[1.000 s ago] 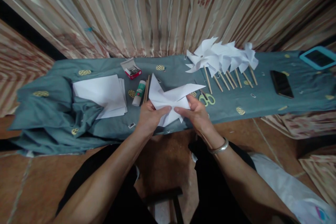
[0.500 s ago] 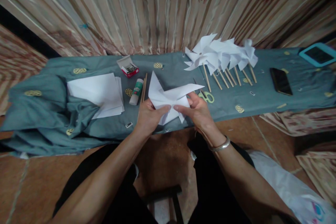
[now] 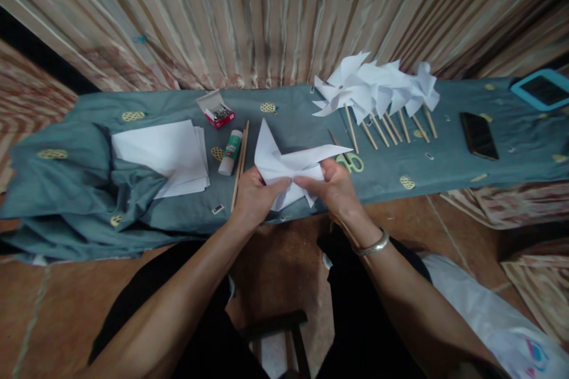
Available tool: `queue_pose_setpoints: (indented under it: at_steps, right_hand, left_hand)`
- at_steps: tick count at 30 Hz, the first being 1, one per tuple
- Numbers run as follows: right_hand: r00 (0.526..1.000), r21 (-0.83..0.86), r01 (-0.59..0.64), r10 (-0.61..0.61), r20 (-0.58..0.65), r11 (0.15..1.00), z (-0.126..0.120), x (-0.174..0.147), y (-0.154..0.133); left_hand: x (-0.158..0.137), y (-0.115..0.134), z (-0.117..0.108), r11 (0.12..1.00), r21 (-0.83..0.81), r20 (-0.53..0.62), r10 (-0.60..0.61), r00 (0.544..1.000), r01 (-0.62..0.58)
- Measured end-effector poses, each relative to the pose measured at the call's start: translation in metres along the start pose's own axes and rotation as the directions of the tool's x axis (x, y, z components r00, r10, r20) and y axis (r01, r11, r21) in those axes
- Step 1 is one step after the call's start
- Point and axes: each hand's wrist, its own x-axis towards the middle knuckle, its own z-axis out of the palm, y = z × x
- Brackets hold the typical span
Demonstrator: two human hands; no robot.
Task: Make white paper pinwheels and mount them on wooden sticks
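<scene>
A white paper pinwheel head (image 3: 288, 164) with folded, pointed blades is held between my two hands above the front edge of the cloth. My left hand (image 3: 255, 195) grips its left side, thumb pressed near the centre. From the right, my right hand (image 3: 333, 189) pinches it, its thumb meeting the left one at the middle. The fingers behind the paper are mostly hidden. Just left of my left hand lie thin wooden sticks (image 3: 240, 163) and a glue stick (image 3: 230, 153). Scissors with green handles (image 3: 351, 162) rest beyond my right hand.
Several finished pinwheels (image 3: 351, 89) on sticks lie at the back right. A stack of white paper (image 3: 160, 154) is at left, near a small red box of metal pins (image 3: 217, 112). A phone (image 3: 479, 136) and a blue-framed tablet (image 3: 542, 90) lie far right.
My hands have shifted very slightly, and the pinwheel head sits a little further right with them. The thumbs still press at its centre.
</scene>
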Motion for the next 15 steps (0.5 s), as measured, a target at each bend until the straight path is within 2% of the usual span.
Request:
queue_pose_setpoints:
  at_steps: [15]
  right_hand:
    - [0.998, 0.003, -0.057, 0.057, 0.024, 0.998, -0.0001, 0.0002, 0.0005]
  left_hand:
    - [0.0000, -0.0032, -0.0047, 1.000, 0.025, 0.009, 0.010, 1.000, -0.011]
